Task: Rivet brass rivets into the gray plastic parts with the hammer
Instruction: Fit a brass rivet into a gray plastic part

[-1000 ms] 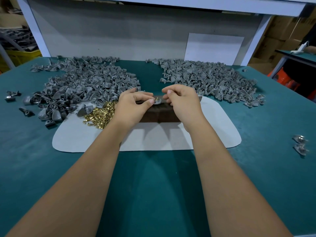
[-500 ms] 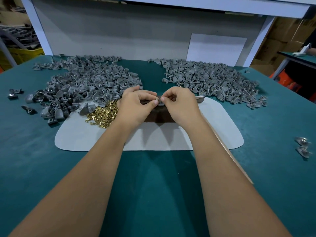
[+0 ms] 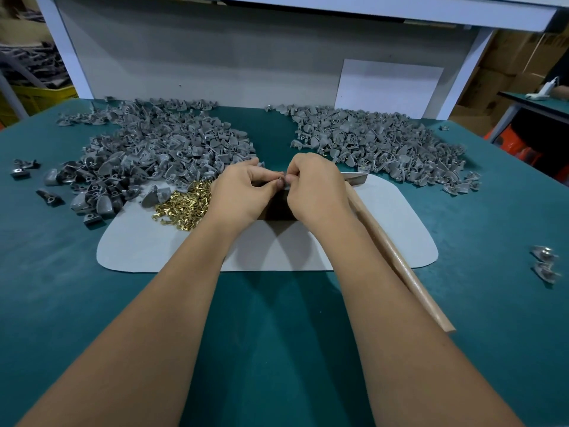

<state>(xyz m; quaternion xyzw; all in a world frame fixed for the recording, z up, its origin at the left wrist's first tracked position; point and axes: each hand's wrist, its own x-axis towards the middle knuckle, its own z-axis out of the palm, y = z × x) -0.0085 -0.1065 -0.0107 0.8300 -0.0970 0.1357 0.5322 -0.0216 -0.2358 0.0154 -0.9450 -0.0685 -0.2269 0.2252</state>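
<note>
2 hands (image 3: 243, 192), 1 hammer (image 3: 397, 257), 2 gray-part heaps (image 3: 160, 149), 1 rivet pile (image 3: 184, 204)

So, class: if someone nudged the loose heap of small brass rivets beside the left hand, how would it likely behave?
The heap of small brass rivets would probably scatter rather than slide as one, since the pieces lie loose and a few already stray at its edge. Their short round shanks suggest some may roll across the smooth pale grey mat. Each is likely light but hard to pinch singly.

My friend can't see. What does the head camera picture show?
Two hands, left hand and right hand, pinch a small gray part together over a dark block. Brass rivets lie left, a hammer right, gray part piles behind.
</note>
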